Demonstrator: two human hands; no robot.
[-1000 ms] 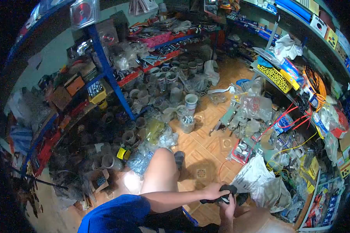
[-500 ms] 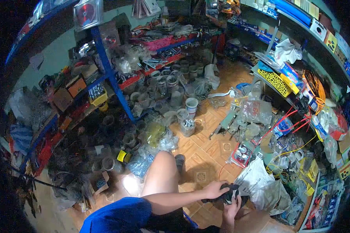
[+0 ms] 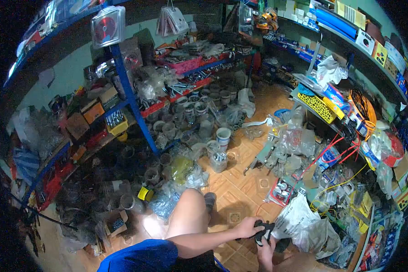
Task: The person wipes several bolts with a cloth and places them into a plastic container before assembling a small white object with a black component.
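Observation:
A small black object (image 3: 264, 230), too small to make out fully, is held between my two hands, low and right of centre. My left hand (image 3: 249, 227) reaches in from the left, its fingers closed on the object's upper left side. From below, my right hand (image 3: 266, 247) grips the same object, fingers pressed against its lower part. Right beside the hands lies a white printed sack (image 3: 294, 216) on the floor.
Plastic bags, cups and small parts cover the floor at left and centre. A white cup (image 3: 222, 136) stands ahead. Tools, cables and a yellow basket (image 3: 316, 107) are on the right. A blue shelf post (image 3: 133, 99) rises at left.
The black object has turned in my hands, and both hands have shifted slightly. The whole view has tilted a little, with the shelves sitting lower.

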